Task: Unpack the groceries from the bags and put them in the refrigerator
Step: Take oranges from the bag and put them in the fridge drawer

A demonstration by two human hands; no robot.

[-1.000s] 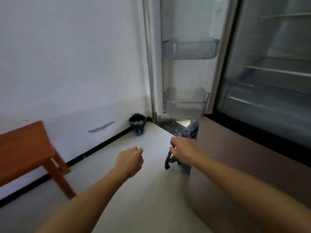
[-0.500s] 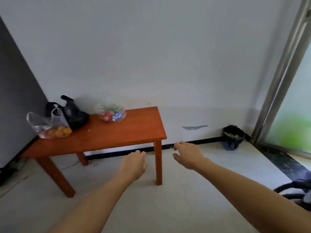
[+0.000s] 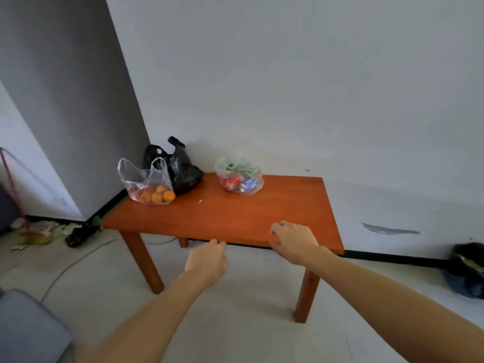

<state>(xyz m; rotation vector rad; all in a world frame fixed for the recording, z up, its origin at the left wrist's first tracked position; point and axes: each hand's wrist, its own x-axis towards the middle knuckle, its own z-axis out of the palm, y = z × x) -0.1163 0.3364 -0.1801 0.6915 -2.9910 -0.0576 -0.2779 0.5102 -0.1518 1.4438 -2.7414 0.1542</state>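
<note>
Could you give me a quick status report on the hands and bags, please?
Left hand and right hand empty, near the table edge. Fruit bag, black bag, packet bag on table, untouched. Nothing blocks the reach.

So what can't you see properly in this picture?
Head view only:
Black bag: dark plastic hides what is inside.
Clear bag of packets: labels too small and blurred to read.
Bin: cut off by the right edge.
Fridge: out of frame.

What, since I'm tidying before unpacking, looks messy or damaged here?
Litter lies scattered on the floor left of the table, by the corner. A grey patch on the wall right of the table looks like peeled paint.
</note>
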